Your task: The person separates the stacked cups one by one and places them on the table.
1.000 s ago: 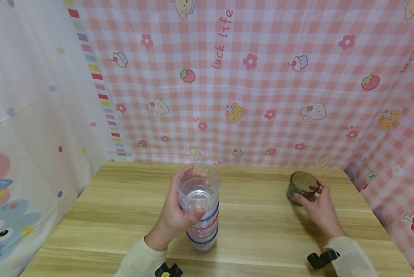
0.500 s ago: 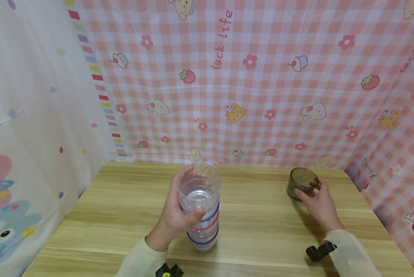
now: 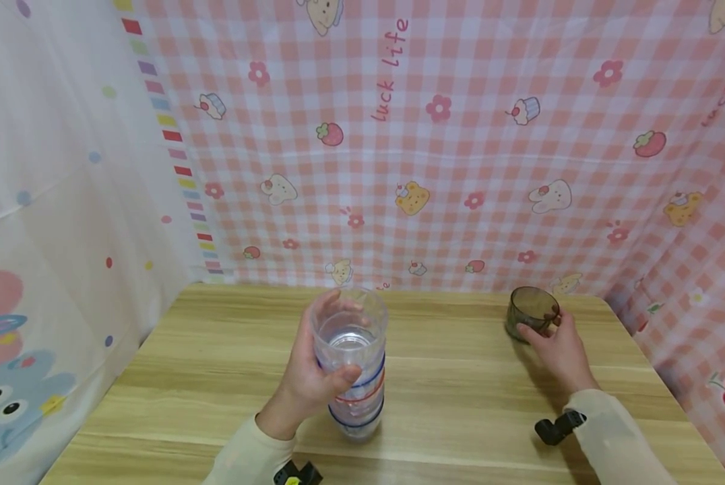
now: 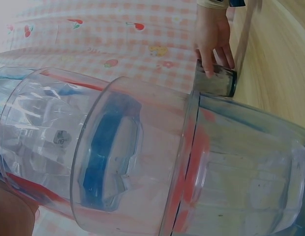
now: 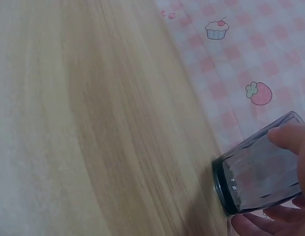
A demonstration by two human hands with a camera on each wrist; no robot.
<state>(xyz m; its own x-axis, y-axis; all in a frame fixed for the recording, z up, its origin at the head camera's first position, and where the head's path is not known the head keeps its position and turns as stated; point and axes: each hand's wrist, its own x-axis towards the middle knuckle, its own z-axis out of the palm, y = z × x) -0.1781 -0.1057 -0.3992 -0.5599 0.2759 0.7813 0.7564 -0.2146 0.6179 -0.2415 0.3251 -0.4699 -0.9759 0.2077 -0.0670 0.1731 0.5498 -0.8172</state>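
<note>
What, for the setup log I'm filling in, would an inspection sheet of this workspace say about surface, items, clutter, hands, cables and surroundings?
Surface: wood-grain table, with pale and darker streaks.
Items: upright stack of clear cups with blue and red bands, near the middle; smoky cup toward the far right, its contact with the table hard to tell.
Clutter: nothing seen.
Hands: left hand grips the upper part of the stack; right hand holds the smoky cup between thumb and fingers.
Cables: nothing seen.
Surroundings: pink-checked cloth behind and to the right, printed with cupcakes, strawberries and animals; white cloth with dots and cartoon figures to the left.
</note>
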